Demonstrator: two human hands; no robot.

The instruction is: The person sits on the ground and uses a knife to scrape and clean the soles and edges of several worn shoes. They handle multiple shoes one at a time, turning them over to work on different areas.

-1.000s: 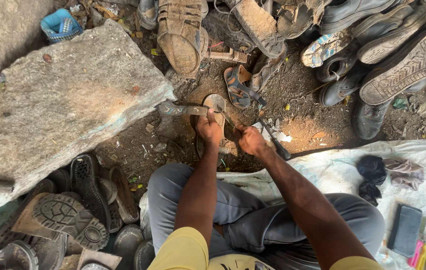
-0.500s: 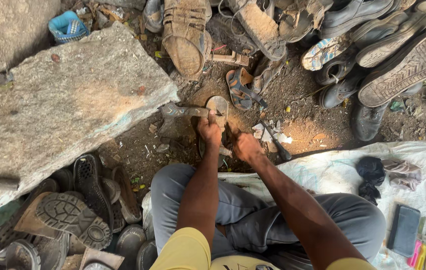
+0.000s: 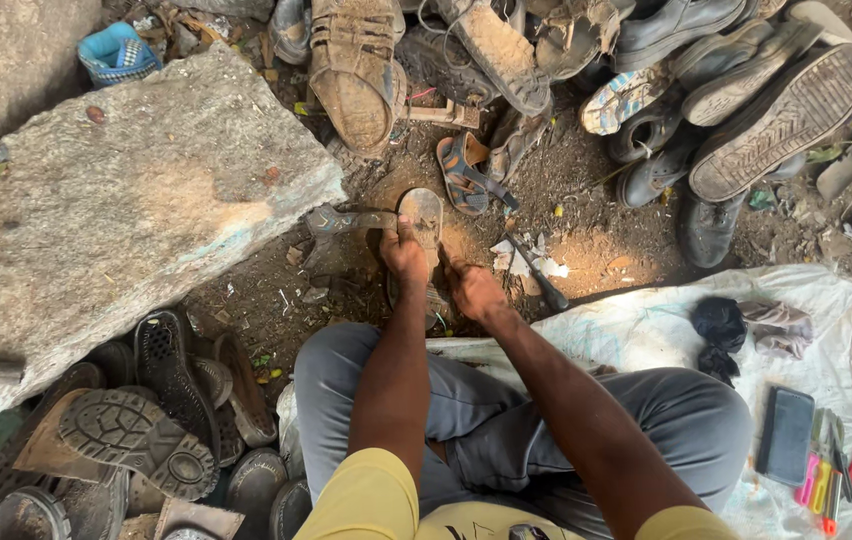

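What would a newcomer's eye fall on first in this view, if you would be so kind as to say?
Most likely the two hands at centre: the left hand and right hand press on a worn sandal set on an iron stand in the dirt. Next, the big stone slab at left, and the heap of old shoes across the top right.

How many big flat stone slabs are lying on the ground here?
1. A large grey stone slab lies on the dirt at the upper left, left of the left hand, which is on a worn sole. More stone above it may run out of view.
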